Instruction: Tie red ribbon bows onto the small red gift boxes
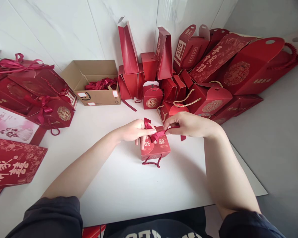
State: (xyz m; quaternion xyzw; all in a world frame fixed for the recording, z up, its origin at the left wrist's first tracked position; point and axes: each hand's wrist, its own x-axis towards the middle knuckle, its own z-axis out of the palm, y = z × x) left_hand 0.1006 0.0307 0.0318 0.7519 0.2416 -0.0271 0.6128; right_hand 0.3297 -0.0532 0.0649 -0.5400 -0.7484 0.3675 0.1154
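Observation:
A small red gift box (155, 152) with gold characters sits on the white table in front of me, its red rope handle (152, 163) hanging toward me. Across its top lies a dark red ribbon (161, 134) gathered into a knot or bow. My left hand (136, 130) is closed on the ribbon at the box's left side, thumb pressed on it and lower fingers against the box. On the right, my right hand (186, 125) pinches the ribbon between thumb and fingers; a ribbon end hangs below that hand.
A cardboard box (101, 97) holding red ribbons stands at the back. Many red gift boxes (238, 71) are stacked along the back right. Boxes tied with bows (43, 109) and a flat red package (17, 165) lie at the left. The white table (129, 195) ends near my body.

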